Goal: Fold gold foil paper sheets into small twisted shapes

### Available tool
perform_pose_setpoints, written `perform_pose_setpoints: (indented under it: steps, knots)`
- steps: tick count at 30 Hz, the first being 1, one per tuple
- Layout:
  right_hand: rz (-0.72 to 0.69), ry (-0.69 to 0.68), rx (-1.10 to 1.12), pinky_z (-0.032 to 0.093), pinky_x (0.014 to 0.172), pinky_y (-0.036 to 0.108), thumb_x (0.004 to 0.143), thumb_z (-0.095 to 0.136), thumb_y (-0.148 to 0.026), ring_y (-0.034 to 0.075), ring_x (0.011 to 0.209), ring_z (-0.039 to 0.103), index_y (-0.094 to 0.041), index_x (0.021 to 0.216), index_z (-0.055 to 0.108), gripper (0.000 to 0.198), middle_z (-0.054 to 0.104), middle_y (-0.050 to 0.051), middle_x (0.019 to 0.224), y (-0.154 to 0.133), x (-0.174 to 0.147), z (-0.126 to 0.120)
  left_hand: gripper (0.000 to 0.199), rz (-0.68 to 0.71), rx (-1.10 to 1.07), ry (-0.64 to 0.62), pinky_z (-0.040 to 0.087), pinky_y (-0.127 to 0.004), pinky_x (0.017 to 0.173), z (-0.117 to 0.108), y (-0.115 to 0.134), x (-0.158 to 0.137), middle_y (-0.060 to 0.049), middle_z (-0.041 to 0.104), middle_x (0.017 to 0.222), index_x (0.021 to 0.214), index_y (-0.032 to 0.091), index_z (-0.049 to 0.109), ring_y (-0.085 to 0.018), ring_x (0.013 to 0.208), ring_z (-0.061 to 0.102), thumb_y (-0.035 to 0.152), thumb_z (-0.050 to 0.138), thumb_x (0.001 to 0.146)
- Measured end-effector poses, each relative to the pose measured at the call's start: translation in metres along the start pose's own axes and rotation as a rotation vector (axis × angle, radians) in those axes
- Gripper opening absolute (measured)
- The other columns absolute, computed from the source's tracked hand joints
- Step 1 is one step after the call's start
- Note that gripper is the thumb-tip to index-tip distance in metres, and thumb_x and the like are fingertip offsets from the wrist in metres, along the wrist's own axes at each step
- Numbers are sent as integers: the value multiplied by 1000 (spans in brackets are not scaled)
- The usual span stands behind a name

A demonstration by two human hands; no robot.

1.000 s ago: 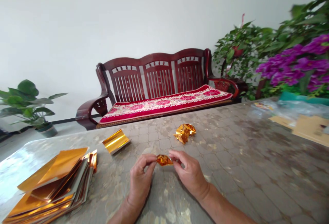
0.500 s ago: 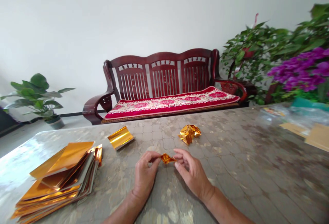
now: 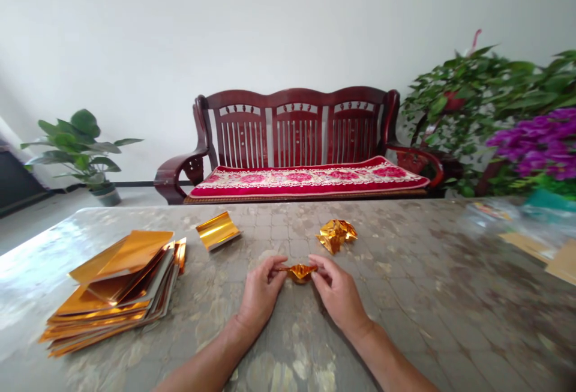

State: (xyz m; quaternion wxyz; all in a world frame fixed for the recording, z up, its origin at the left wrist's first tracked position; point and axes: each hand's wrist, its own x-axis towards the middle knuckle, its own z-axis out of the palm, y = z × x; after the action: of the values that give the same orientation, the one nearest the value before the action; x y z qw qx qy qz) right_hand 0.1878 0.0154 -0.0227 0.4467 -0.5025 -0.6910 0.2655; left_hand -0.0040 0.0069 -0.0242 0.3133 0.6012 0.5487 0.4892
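On the table (image 3: 432, 278), in from the far edge, pinching foil (image 3: 300, 272) by both ends with left hand (image 3: 263, 287) and right hand (image 3: 336, 291); apparently shaping it, likely calling for even pressure next.

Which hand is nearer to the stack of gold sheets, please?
Left: the left hand is to the right of the stack, apart from it; the right hand is farther right, beyond the left one.

Two bare hands (image 3: 262, 289), forearms (image 3: 390, 356) bare to the view's lower edge, fingernails too small to judge
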Motion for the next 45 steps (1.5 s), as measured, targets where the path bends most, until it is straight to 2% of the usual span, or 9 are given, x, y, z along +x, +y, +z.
perform_pose_setpoints:
  steps: [5, 9, 14, 21, 28, 33, 41, 45]
  knots:
    - [-68, -11, -39, 52, 91, 35, 87, 51, -20, 21, 99, 68, -24, 109, 70, 29, 73, 5, 108, 1, 4, -2, 28, 128, 137, -21, 51, -30, 77, -2, 4, 0, -4, 72, 96, 105, 24, 71, -19, 82, 66, 17, 56, 83]
    - [-129, -28, -36, 52, 89, 35, 88, 51, -21, 21, 96, 68, -24, 98, 73, 24, 74, 5, 100, 2, 4, -2, 30, 229, 225, -72, 49, -27, 77, -3, 8, -2, -3, 66, 99, 102, 28, 73, -18, 89, 63, 13, 54, 84]
    - [-122, -23, 5, 52, 87, 34, 85, 54, -20, 20, 91, 68, -23, 92, 74, 21, 74, 5, 94, 6, 5, -1, 27, 225, 217, -95, 48, -28, 78, -4, 8, 1, -2, 64, 92, 95, 25, 73, -17, 87, 61, 8, 56, 81]
    - [-146, -115, 18, 52, 81, 30, 78, 58, -10, 18, 85, 67, -23, 86, 73, 21, 72, 2, 89, 7, 10, -11, 15, 250, 159, -132, 48, -30, 78, -5, 3, 6, -3, 65, 84, 83, 20, 70, -18, 84, 61, 10, 59, 81]
    - [-228, -266, -44, 49, 79, 26, 80, 62, -7, 16, 85, 65, -25, 89, 75, 24, 70, 1, 88, -1, 14, -20, 20, 305, 138, -255, 49, -29, 82, -12, 1, 11, -4, 67, 89, 88, 22, 75, -17, 87, 63, 8, 61, 83]
    - [-277, -338, -76, 48, 76, 24, 85, 62, -12, 15, 82, 65, -26, 87, 76, 20, 68, 1, 86, -2, 15, -23, 20, 333, 137, -357, 49, -26, 79, -14, 1, 12, -3, 68, 89, 95, 27, 77, -16, 86, 64, 16, 62, 88]
    - [-312, -348, -170, 47, 75, 23, 86, 58, -8, 14, 81, 63, -24, 84, 73, 21, 66, 0, 84, -1, 17, -26, 17, 323, 111, -344, 50, -24, 78, -13, 3, 11, -3, 67, 87, 91, 23, 78, -15, 83, 64, 19, 61, 91]
    - [-386, -365, -229, 46, 78, 23, 92, 53, -12, 14, 87, 62, -28, 101, 72, 27, 65, 1, 91, -4, 16, -26, 17, 335, 123, -341, 49, -24, 78, -12, 4, 9, -3, 68, 86, 92, 25, 77, -15, 83, 64, 19, 61, 91]
